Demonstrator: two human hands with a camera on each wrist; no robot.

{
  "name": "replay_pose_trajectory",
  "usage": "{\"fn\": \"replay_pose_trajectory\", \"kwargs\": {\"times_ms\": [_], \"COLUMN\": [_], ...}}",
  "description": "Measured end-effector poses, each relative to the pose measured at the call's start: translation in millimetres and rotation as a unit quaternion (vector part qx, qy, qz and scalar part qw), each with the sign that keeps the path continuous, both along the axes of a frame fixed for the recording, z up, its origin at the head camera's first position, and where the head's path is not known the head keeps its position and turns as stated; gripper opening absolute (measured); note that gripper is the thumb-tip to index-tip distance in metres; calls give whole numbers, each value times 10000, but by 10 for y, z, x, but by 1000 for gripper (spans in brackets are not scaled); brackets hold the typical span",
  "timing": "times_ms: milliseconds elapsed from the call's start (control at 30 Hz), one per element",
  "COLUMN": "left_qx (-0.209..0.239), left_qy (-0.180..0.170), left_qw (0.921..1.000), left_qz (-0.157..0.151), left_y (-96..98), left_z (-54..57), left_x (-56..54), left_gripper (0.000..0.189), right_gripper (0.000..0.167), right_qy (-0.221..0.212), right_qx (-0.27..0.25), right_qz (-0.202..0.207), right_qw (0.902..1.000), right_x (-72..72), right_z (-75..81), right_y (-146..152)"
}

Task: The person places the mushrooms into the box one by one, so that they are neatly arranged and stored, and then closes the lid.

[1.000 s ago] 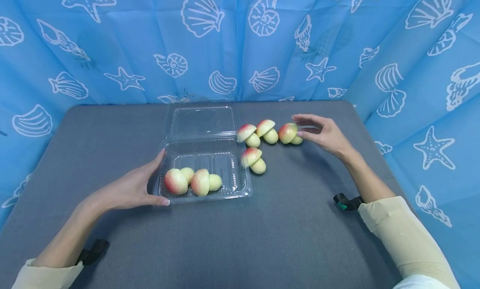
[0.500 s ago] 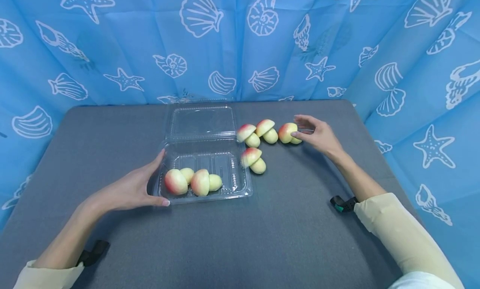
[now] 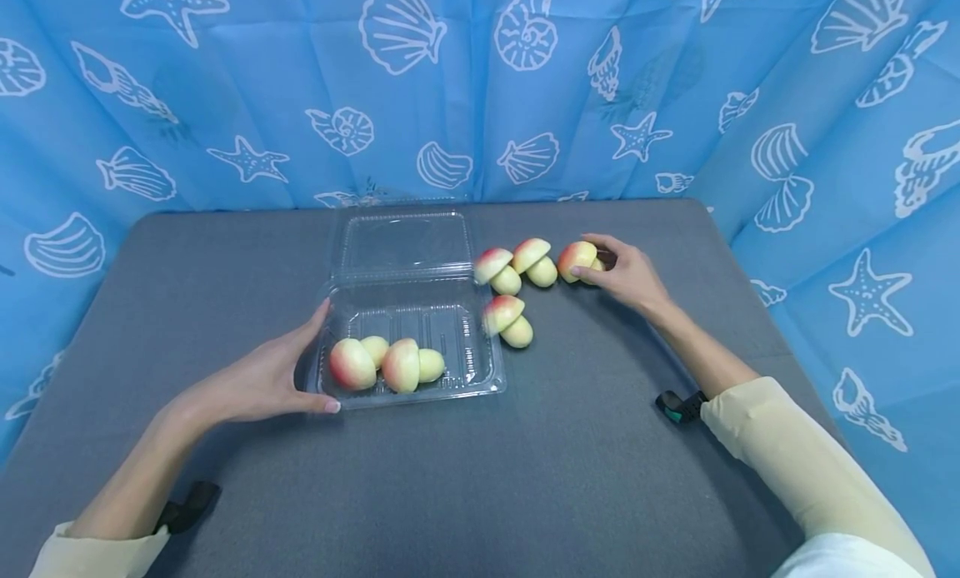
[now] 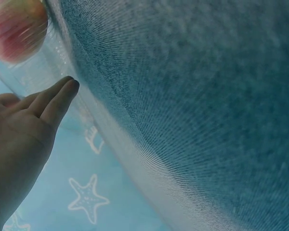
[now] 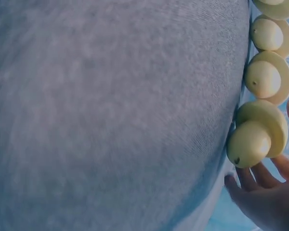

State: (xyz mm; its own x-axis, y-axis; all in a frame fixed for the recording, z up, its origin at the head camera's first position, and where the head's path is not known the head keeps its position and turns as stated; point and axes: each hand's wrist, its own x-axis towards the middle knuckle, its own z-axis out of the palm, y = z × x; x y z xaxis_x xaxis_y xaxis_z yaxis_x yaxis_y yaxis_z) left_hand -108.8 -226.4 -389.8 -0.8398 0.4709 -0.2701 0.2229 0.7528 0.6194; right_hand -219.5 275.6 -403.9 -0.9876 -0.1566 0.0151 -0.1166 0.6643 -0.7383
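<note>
Head view: I am seeing the end mushroom (image 3: 576, 255) right of the clear box (image 3: 420, 324), near the tabletop's (image 3: 585, 461) back.
Mushroom's length: its cap is pointing left, stem right.
Nearer hand: the right hand (image 3: 628, 274) is holding this mushroom with thumb and fingers.
Left hand (image 3: 262, 374): it is touching the box's left side, fingers straight, thumb spread wide.

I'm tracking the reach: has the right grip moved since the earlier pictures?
Yes: the right grip moved left in the head view, toward the unmoved plastic box.
</note>
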Motion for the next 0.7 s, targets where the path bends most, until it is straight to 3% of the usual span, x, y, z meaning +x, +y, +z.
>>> {"fn": "replay_pose_trajectory", "kwargs": {"times_ms": [400,700], "left_qx": [46,56], "left_qy": [-32,-60], "left_qw": [10000,10000], "left_qz": [-4,-3], "left_y": [-9,-22], "left_z": [-16,-24], "left_x": [19,2], "left_gripper": [133,134], "right_gripper": [70,69], "right_qy": [318,354], "right_qx": [421,265], "right_qz": [-142,-53], "right_qw": [9985,9990], "right_x": [-78,-86], "right_z": [-113,-83], "right_y": [-74,-47]}}
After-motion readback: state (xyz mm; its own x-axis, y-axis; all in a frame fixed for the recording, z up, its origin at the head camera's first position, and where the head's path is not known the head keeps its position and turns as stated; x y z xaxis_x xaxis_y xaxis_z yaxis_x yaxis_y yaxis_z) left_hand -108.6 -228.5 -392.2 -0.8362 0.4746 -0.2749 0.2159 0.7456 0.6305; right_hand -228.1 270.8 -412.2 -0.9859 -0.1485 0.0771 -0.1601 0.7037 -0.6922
